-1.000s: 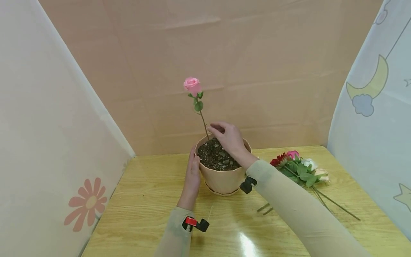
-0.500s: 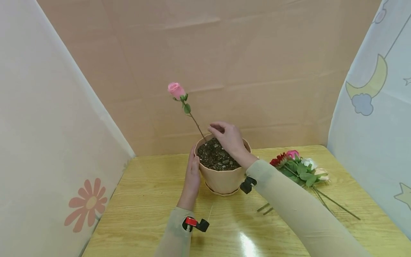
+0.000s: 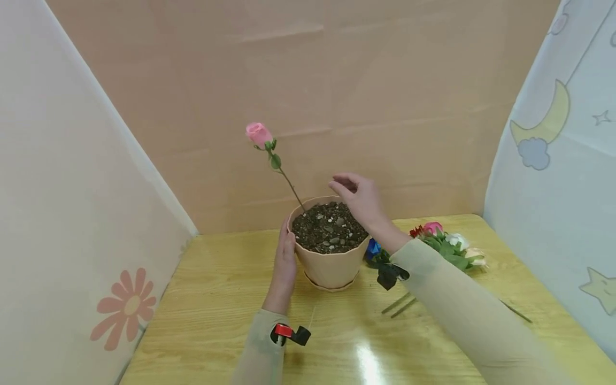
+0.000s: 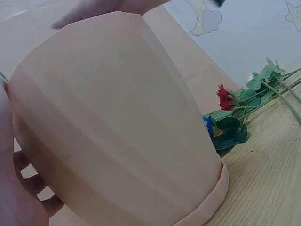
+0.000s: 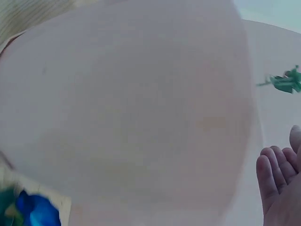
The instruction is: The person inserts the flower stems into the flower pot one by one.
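A beige flowerpot (image 3: 332, 267) filled with dark soil (image 3: 324, 230) and pebbles stands on a matching saucer (image 3: 332, 289). One pink rose (image 3: 259, 135) rises from the soil near the pot's left rim, its stem leaning left. My left hand (image 3: 285, 267) rests along the pot's left side with extended fingers; the left wrist view shows those fingers (image 4: 35, 183) spread against the wall. Over the right part of the rim is my right hand (image 3: 364, 203), fingers loosely bent and holding nothing. In the right wrist view the pot wall (image 5: 131, 113) fills most of the picture.
On the wooden table (image 3: 216, 299), right of the pot, lie several cut flowers: a blue one (image 3: 373, 248), a red one (image 4: 224, 97), a pink one (image 3: 433, 228), a white one (image 3: 457, 241) and a cream one (image 3: 475, 256). My right forearm partly covers their stems. Cloth walls enclose the table.
The rose, upright a second ago, has tipped left. My right hand has drawn back to the right and slightly up, away from the stem. The left hand keeps its place on the pot.
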Motion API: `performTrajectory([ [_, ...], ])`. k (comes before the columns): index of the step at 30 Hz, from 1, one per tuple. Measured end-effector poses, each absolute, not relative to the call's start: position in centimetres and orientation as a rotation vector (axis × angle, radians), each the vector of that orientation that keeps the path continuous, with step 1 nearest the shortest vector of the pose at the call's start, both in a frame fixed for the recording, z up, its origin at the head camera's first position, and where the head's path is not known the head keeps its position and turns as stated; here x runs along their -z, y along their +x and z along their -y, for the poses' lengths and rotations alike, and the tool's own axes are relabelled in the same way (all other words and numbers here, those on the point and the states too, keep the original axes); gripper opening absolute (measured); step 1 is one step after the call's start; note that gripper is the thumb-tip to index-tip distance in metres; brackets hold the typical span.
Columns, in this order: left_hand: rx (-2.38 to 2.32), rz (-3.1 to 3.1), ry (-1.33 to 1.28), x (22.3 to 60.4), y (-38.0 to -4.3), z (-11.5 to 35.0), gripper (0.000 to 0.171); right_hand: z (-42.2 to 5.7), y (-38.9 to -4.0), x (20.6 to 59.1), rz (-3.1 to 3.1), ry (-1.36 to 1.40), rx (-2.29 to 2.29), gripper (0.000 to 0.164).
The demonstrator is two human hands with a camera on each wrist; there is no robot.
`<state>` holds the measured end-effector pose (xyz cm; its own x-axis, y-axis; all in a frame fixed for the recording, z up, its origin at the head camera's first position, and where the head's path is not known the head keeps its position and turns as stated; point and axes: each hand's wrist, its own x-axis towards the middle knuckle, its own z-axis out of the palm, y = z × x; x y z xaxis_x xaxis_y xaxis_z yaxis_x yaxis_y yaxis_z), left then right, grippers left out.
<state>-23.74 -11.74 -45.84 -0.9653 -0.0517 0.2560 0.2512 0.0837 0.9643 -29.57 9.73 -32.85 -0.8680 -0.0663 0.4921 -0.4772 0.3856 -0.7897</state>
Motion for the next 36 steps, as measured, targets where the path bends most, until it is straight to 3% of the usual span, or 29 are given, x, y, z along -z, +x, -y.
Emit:
performTrajectory([
  [14, 1.959, 2.133, -0.213, 45.6, -24.2, 11.9, 0.061, -20.0, -24.4, 33.6, 2.441, 0.218, -1.255, 0.046],
  [36, 1.981, 2.112, -0.237, 45.9, -24.4, 11.9, 0.059, -29.7, -19.1, 42.2, 2.612, 0.016, -0.99, 0.046],
])
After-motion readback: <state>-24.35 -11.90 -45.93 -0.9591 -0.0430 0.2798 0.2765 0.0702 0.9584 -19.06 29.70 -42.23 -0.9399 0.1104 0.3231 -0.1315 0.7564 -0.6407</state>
